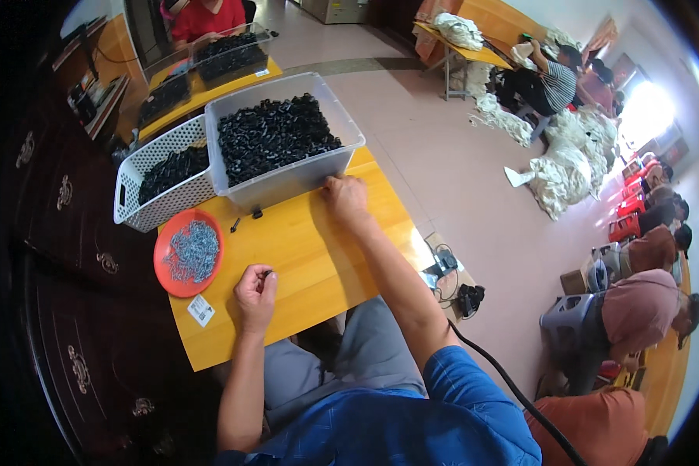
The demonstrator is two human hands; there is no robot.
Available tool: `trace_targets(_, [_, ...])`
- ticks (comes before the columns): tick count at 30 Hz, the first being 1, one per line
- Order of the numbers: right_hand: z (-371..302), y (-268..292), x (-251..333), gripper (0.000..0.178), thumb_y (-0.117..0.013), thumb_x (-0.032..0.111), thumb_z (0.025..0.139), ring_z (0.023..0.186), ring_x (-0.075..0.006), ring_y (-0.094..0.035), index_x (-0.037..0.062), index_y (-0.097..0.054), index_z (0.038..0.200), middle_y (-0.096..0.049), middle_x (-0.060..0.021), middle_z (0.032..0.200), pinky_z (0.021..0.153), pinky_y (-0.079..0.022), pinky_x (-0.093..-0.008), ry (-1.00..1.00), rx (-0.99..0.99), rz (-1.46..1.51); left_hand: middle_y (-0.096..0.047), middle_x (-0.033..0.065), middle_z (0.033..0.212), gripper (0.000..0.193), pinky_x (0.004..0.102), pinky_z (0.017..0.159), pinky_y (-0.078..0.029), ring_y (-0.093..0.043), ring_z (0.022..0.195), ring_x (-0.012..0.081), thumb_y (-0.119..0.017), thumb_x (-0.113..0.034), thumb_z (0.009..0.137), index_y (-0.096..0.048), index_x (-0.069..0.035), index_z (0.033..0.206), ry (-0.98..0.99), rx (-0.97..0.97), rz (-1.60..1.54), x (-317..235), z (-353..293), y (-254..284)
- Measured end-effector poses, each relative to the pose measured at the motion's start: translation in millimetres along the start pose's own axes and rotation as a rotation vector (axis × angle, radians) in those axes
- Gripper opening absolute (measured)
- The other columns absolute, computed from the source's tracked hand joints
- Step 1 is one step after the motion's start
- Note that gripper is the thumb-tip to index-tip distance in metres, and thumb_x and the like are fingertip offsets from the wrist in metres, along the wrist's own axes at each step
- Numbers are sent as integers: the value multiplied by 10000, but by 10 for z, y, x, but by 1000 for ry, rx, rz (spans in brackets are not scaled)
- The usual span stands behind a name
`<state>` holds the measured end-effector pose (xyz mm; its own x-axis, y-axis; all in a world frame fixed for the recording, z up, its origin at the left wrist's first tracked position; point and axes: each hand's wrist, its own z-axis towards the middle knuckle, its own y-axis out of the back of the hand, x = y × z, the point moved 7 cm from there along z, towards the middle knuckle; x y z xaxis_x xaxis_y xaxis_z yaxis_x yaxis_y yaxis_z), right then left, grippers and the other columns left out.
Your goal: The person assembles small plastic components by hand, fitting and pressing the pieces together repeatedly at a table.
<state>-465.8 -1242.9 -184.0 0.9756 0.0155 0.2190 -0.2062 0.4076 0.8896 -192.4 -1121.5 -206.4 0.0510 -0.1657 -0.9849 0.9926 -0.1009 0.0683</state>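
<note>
My left hand is closed above the near part of the yellow table, with a small black part showing between thumb and fingers. My right hand reaches forward to the near right corner of a clear plastic bin heaped with small black plastic parts. Its fingers are curled down beside the bin wall, and anything in them is hidden. Between my hands and the bin lie a dark screw-like piece and a loose black part. A red plate holds many silvery screws.
Left of the bin stands a white perforated basket of black pieces. A white label lies near the table's left edge. Beyond is another table with clear bins and a person in red. A black cable runs at right.
</note>
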Motion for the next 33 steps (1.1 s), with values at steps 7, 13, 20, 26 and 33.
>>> trace_targets(7, [-105, 193, 297, 148, -624, 189, 879, 833, -336, -665, 75, -629, 974, -676, -147, 828, 770, -503, -464, 121, -76, -85, -553, -38, 793, 79, 190, 587, -417, -494, 666, 26, -646, -35, 920, -607, -5, 982, -15, 11, 10, 33, 5, 36])
trace_targets(13, [-563, 509, 615, 132, -615, 169, 927, 787, -405, -655, 47, -569, 948, -675, -177, 809, 652, -517, -465, 61, -44, 593, -649, 23, 886, 127, 203, 637, -496, -583, 715, 55, -618, -57, 956, -612, -1, 1070, 29, 16, -78, 91, 23, 51])
trace_targets(20, [-1341, 561, 742, 96, -660, 97, 913, 664, -200, -617, 30, -624, 973, -639, -110, 770, 641, -502, -313, -96, -12, 940, -691, 62, 934, 160, 211, 679, -500, -613, 729, 74, -599, -80, 973, -580, -16, 1119, 41, 43, -140, 31, 6, 35])
trace_targets(26, [-1684, 359, 747, 120, -626, 113, 968, 792, -73, -576, 12, -630, 1034, -642, 11, 861, 725, -484, -232, -344, 194, 1352, -682, 39, 917, 127, 216, 677, -497, -605, 730, 70, -622, -88, 956, -595, -47, 1073, 67, 140, -289, -98, -69, -223])
trace_targets(33, [-1790, 379, 722, 111, -618, 108, 981, 804, -61, -565, 14, -633, 1038, -626, 25, 858, 730, -478, -225, -335, 167, 1464, -658, 4, 903, 97, 201, 721, -507, -610, 784, 64, -667, -11, 913, -640, -39, 1002, 101, 229, -309, -65, -219, -545])
